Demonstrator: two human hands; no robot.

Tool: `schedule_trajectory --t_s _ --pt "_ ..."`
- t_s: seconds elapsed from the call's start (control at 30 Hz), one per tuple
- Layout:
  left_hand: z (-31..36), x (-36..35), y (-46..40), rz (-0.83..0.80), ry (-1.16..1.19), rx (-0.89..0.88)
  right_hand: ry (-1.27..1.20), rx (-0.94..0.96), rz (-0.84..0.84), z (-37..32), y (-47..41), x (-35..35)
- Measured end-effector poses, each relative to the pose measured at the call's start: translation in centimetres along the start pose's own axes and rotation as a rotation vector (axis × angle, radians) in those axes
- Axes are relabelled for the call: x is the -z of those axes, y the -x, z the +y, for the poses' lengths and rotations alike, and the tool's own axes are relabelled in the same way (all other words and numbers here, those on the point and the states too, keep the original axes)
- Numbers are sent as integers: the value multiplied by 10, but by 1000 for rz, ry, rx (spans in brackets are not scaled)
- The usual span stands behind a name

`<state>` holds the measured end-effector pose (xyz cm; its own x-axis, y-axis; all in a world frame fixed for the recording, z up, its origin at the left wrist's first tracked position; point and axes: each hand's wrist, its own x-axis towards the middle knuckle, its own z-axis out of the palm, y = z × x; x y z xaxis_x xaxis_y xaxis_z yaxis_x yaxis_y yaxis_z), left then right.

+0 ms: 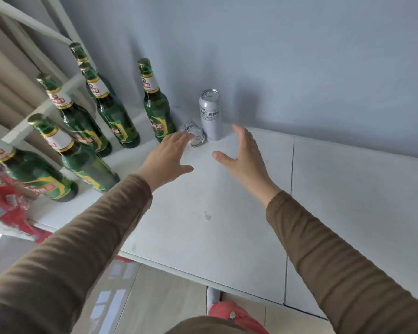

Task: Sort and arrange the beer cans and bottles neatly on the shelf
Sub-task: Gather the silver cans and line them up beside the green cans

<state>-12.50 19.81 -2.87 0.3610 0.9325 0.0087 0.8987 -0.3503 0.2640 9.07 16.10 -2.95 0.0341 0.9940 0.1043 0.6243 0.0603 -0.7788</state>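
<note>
Silver, the upright can [210, 114] stands on the white shelf [227, 201] against the wall. Just left of it a second can [194, 133] lies on its side, and further left stand the green bottles [157, 104]. The left hand [167, 157], spread and empty, reaches the fallen can; the right hand [244, 155], also spread and empty, hovers just below the upright can.

Seven green bottles [157, 109], two silver cans [210, 114], two hands [165, 156].

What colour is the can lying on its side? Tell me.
Silver-grey, with a white barcode panel; the toppled can shows best in the head view, beside the upright can.
</note>
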Motion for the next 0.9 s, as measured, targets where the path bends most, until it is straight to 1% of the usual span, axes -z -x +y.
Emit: schedule_trajectory --t_s 0.17,0.3,0.43,0.6,0.73,0.9 --pt "-35 -8 -59 -69 -95 -10 -139 -113 41 7 -81 -32" --pt "-51 -19 -94 -105 -187 -105 -181 -117 54 12 -126 -52" --pt "-58 -33 -121 -151 -329 -166 -241 -118 104 17 -147 -68" --pt "-62 -44 -140 -103 -424 -267 -243 -151 157 18 -155 -72" --pt "-66 -51 -152 -67 -411 -359 -252 -189 219 23 -150 -66" --pt "-63 -49 -155 -16 -262 -422 -271 -267 322 33 -125 -49"
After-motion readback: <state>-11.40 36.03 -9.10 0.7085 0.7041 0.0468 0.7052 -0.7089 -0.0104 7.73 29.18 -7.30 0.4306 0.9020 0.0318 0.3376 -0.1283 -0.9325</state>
